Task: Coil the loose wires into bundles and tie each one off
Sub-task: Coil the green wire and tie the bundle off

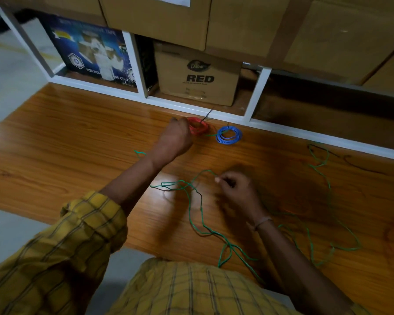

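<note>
A red wire coil (199, 128) lies at the back of the wooden tabletop (77, 142) with a thin black tie sticking up from it. My left hand (174, 138) is curled at the coil's left edge and grips it. A tied blue coil (229, 135) sits just right of the red one. A long loose green wire (201, 221) sprawls over the front and right of the table. My right hand (236, 186) pinches a stretch of this green wire between thumb and fingertips.
A white shelf frame (191, 108) runs along the table's back edge, holding a brown carton marked RED (199, 76) and a blue printed box (91, 51). Large cardboard boxes (259, 23) overhang above. A thin dark wire (350, 160) lies at the far right.
</note>
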`<state>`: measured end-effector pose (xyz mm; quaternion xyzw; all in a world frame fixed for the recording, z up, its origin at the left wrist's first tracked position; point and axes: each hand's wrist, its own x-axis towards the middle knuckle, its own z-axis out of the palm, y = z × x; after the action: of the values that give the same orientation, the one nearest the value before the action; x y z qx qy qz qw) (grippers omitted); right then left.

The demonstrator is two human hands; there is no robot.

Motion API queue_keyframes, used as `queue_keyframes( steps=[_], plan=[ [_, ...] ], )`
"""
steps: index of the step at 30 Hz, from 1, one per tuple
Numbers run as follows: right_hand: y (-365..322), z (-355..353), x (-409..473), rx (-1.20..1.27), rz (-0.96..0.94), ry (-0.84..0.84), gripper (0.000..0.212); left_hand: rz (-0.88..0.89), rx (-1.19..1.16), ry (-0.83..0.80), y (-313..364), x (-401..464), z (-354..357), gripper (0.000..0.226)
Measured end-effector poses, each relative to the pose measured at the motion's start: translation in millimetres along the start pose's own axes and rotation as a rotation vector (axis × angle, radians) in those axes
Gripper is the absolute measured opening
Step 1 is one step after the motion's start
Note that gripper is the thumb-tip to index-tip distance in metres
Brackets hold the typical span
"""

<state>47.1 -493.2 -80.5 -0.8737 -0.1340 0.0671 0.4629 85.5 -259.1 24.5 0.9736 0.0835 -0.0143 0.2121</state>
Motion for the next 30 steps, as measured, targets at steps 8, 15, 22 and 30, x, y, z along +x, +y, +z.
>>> queue_keyframes(
  steps=[8,15,22,30],
  plan=[
    [-79.0,-15.6,34.5,0.711,0.397,0.054,0.014,0.075,-0.562,-0.164,0.0,-34.7,21.7,0.012],
    [-89.2,-29.3,27.7,0.932,0.473,0.017,0.011,0.114,-0.678,-0.215,2.7,-59.2,37.7,0.015],
    [-89.9,-58.0,12.7,0.975,0.425,-0.023,0.019,0.332,-0.423,0.203,9.0,-61.5,10.4,0.022],
    [-86.8,-118.8,2.6,0.748,0.135,-0.072,0.038,0.526,-0.006,0.049,27.5,-50.3,-19.6,0.028]
  ],
)
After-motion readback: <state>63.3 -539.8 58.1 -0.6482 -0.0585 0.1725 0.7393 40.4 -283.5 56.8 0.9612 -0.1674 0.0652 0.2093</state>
